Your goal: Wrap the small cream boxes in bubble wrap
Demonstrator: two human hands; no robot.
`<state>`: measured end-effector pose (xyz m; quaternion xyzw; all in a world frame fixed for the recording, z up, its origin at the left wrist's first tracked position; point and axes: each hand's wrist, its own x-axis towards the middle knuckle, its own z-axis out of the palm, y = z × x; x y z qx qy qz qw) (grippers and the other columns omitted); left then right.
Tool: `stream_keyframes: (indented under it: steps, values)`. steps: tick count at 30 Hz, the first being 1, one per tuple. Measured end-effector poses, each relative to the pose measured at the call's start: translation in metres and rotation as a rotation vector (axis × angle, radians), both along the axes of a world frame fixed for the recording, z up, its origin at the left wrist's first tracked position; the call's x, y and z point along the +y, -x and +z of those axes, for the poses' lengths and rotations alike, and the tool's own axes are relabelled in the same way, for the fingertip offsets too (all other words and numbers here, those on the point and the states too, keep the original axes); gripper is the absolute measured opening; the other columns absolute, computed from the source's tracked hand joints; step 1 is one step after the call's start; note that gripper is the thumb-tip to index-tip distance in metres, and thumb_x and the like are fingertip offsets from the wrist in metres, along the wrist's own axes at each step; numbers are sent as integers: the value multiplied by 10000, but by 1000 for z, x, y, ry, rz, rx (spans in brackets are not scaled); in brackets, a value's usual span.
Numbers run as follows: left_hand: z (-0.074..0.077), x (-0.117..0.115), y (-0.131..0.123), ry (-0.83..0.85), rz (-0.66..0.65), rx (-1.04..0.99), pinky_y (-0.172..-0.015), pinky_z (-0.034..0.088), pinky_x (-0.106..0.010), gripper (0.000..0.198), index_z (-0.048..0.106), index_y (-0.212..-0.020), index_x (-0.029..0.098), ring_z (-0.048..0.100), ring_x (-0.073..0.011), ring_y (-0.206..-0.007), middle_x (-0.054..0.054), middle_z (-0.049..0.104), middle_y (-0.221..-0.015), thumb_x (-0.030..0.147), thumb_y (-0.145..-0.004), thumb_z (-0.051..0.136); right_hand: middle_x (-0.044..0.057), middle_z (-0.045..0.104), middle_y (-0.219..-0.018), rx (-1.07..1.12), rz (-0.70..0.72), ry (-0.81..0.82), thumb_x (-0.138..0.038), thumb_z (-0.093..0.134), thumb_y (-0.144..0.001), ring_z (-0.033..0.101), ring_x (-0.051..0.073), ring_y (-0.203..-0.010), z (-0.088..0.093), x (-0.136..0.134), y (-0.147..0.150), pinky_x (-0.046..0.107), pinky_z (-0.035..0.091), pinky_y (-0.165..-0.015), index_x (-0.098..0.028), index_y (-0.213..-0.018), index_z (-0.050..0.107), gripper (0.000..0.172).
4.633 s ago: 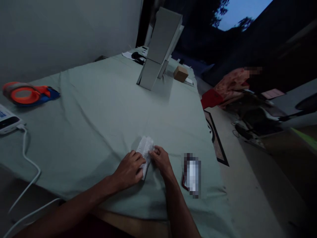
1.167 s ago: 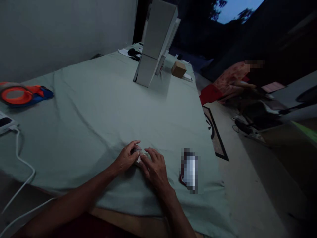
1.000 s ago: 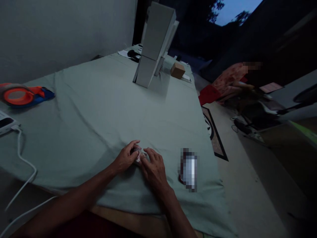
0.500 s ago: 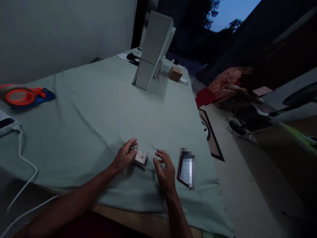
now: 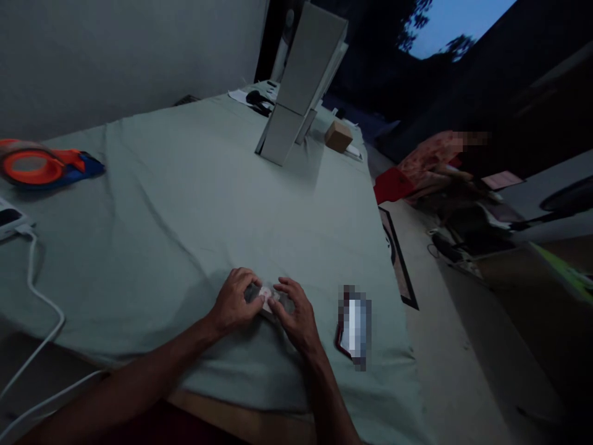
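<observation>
A small pale block with a reddish print on top (image 5: pixel 265 295), perhaps a deck of cards, lies low over the green-grey cloth near the front of the table. Around its left side my left hand (image 5: pixel 237 300) is closed, thumb on the top near the print. My right hand (image 5: pixel 296 312) grips from the right, its thumb also at the block and its fingers curled over the far side. Fingers and shadow hide much of the block. To the right of my right hand lies a phone in a dark red case (image 5: pixel 353 327), its screen lit and blurred.
An orange and blue tape dispenser (image 5: pixel 50 167) and a white device with a cable (image 5: pixel 13 219) are at the left. A tall pale box (image 5: pixel 301 80) and a small brown carton (image 5: pixel 338 136) stand farther back. A seated person (image 5: pixel 430 161) is beyond the right edge.
My right hand has moved left from beside the block onto it. My left hand has closed more around it. The view has shifted slightly.
</observation>
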<state>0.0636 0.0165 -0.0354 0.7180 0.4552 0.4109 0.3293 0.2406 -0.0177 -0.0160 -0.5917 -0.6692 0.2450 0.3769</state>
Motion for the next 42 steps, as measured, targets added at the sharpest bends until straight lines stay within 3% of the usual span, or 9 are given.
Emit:
stream_keyframes:
  steps: [4, 9, 12, 15, 19, 24, 30, 36, 42]
  values:
    - [1, -1, -3, 26, 5, 2, -896, 447, -393, 197, 575, -914, 188, 550, -245, -973, -76, 604, -968, 198, -719, 597, 80, 696, -1046, 180, -89, 110, -343, 617, -780, 615, 222, -1003, 1, 25, 4, 366, 451, -922, -211, -759, 702, 159]
    - [1, -2, -3, 70, 1, -19, -1002, 417, -432, 532, 500, -1222, 176, 525, -272, -1137, -121, 558, -1200, 216, -702, 610, 43, 699, -754, 290, -191, 219, -467, 551, -810, 612, 173, -700, -5, 51, -2, 273, 473, -610, -166, -786, 682, 329]
    - [0, -2, 0, 75, -32, -7, -1040, 389, -451, 657, 434, -1325, 164, 506, -285, -1185, -140, 539, -1267, 192, -688, 590, 69, 715, -827, 321, -217, 256, -532, 489, -841, 626, 178, -682, -5, 46, -11, 255, 442, -518, -156, -891, 670, 420]
    - [-2, -3, 0, 80, -82, 14, -1043, 383, -466, 734, 400, -1366, 154, 509, -292, -1178, -143, 549, -1266, 152, -652, 572, 83, 728, -880, 324, -218, 293, -512, 591, -780, 652, 199, -708, -4, 35, -17, 278, 474, -557, -165, -999, 662, 416]
    - [-5, -5, -3, 65, -94, 35, -1054, 367, -482, 748, 386, -1377, 137, 493, -304, -1195, -155, 533, -1286, 166, -657, 584, 21, 696, -715, 318, -201, 294, -375, 690, -673, 627, 186, -663, -5, 29, -13, 289, 483, -620, -163, -980, 675, 374]
    - [-6, -6, -5, 17, -95, 12, -1081, 352, -487, 732, 364, -1384, 127, 449, -309, -1250, -171, 477, -1337, 191, -693, 597, 16, 687, -753, 341, -212, 199, -347, 640, -723, 599, 170, -705, 2, 28, 3, 283, 465, -669, -175, -884, 698, 243]
    - [-2, -11, -1, -42, -107, -89, -1117, 294, -519, 845, 235, -1449, 155, 334, -337, -1350, -180, 342, -1444, 182, -689, 603, 33, 672, -827, 435, -309, 87, -398, 616, -776, 589, 163, -724, 9, 26, 4, 274, 464, -634, -174, -945, 669, 285]
    - [2, -11, 1, 87, -162, -234, -1073, 355, -483, 654, 345, -1376, 168, 417, -303, -1284, -163, 411, -1393, 242, -763, 563, -15, 599, -670, 545, -374, 69, -429, 628, -775, 509, 104, -531, 6, 31, -3, 232, 430, -488, -149, -941, 639, 326]
    - [4, -2, -3, 262, -176, -240, -1075, 338, -455, 269, 599, -1007, 175, 420, -313, -1288, -146, 466, -1353, 339, -799, 555, -34, 590, -638, 606, -362, 39, -394, 653, -771, 511, 89, -509, 13, 32, -3, 231, 440, -513, -157, -910, 641, 275]
